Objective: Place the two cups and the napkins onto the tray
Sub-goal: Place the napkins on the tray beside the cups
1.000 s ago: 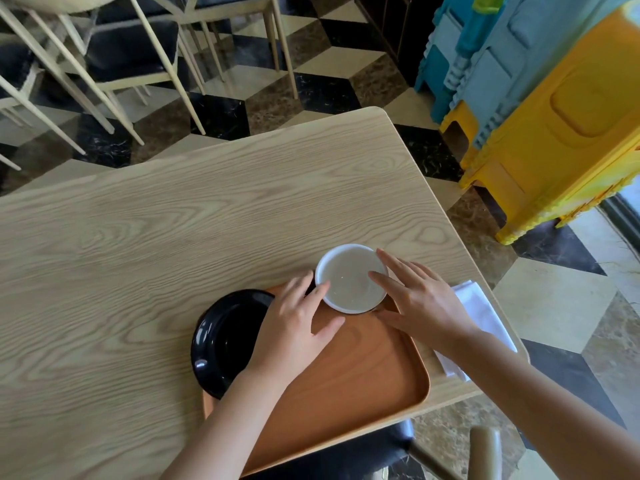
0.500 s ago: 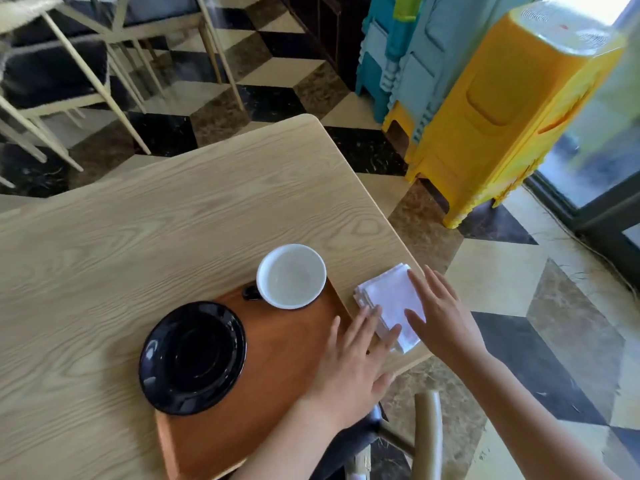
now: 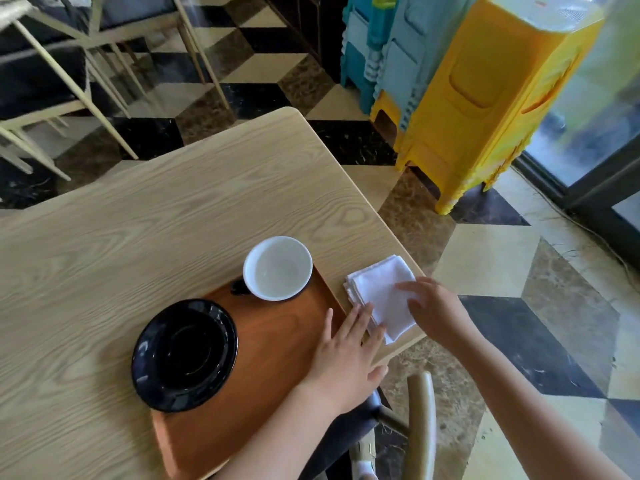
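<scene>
A brown wooden tray (image 3: pixel 270 344) lies at the table's near right corner. On its far end stands a white-lined cup (image 3: pixel 277 268) with a dark handle. A black saucer stack (image 3: pixel 185 355) rests on the tray's left part, overhanging its edge. White folded napkins (image 3: pixel 379 292) lie on the table just right of the tray. My left hand (image 3: pixel 346 355) lies flat over the tray's right rim, fingertips touching the napkins' near edge. My right hand (image 3: pixel 433 306) rests on the napkins from the right, fingers spread.
The light wooden table (image 3: pixel 156 220) ends just right of the napkins. A chair back (image 3: pixel 420 420) stands below the table's near edge. Stacked yellow stools (image 3: pixel 485 109) and blue ones stand on the chequered floor to the right. Chair legs (image 3: pixel 69 84) are at the far left.
Both hands left the white cup and moved right to the napkins. My right hand now lies on them and my left fingertips reach their edge. The view has swung right.
</scene>
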The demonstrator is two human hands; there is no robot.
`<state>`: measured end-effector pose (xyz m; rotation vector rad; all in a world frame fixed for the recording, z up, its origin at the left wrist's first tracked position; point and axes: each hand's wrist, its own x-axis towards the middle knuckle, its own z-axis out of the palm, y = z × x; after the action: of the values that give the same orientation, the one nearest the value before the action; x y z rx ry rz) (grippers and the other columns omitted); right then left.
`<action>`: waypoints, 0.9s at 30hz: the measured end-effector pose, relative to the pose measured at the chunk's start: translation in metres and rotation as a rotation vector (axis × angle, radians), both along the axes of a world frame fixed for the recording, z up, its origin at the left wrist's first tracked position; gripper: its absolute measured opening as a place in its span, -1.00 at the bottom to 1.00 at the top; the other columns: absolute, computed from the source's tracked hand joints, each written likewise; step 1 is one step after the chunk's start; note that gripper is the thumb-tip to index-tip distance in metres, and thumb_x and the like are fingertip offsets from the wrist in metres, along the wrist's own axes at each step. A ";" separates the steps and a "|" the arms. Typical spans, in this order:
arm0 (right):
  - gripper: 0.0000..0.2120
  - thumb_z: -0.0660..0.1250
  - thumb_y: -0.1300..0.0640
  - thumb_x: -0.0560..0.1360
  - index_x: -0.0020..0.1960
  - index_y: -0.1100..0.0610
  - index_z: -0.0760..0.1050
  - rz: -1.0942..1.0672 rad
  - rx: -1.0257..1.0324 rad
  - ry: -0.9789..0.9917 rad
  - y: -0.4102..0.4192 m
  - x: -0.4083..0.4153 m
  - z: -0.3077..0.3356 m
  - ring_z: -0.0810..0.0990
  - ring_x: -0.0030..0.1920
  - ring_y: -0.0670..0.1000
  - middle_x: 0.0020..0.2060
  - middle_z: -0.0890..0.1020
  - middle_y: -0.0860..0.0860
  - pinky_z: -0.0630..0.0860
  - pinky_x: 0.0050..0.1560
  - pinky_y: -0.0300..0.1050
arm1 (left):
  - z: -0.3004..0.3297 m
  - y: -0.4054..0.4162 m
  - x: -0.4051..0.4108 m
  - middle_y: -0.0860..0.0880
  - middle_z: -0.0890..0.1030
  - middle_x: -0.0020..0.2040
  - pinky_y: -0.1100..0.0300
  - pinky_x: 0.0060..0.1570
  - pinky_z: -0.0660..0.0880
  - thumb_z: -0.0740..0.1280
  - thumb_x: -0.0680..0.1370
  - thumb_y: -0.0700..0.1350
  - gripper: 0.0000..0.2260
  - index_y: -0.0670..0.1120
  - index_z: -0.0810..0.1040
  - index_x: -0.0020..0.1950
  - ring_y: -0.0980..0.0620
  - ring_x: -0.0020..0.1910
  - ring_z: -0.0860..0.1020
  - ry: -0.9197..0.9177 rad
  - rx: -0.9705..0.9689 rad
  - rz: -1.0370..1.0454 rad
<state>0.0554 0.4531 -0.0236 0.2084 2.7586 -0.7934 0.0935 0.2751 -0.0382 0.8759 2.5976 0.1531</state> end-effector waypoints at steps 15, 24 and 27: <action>-0.56 0.29 0.39 0.44 -0.12 -0.18 0.60 -0.122 -0.637 0.039 -0.039 0.034 0.078 0.61 -0.23 -0.09 -0.08 0.65 -0.13 0.57 -0.30 -0.22 | 0.027 -0.042 0.037 -0.01 0.59 0.17 0.26 0.10 0.50 0.47 0.35 -0.02 -0.46 0.06 0.37 0.28 0.20 0.13 0.56 -0.724 1.216 1.138; -0.63 0.32 0.27 0.40 0.10 -0.11 0.56 0.022 -0.382 -0.140 -0.076 0.043 0.036 0.55 -0.21 -0.13 -0.14 0.62 -0.07 0.40 -0.26 -0.48 | 0.029 -0.078 0.062 -0.04 0.63 0.02 0.37 -0.14 0.51 0.43 0.41 -0.31 -0.40 0.13 0.31 0.30 0.15 -0.07 0.62 -0.387 1.069 1.133; -0.58 0.30 0.27 0.43 0.24 0.00 0.48 0.150 -0.249 -0.119 -0.089 0.039 0.026 0.50 -0.03 -0.06 0.17 0.54 -0.07 0.34 -0.08 -0.33 | 0.018 -0.087 0.062 0.02 0.57 0.12 0.36 -0.09 0.54 0.46 0.40 -0.21 -0.46 0.07 0.39 0.32 0.13 -0.04 0.60 -0.220 0.847 0.969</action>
<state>0.0944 0.3645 0.0021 0.0002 2.5013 -1.0353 0.1552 0.1878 -0.0202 -0.2884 2.4670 1.5622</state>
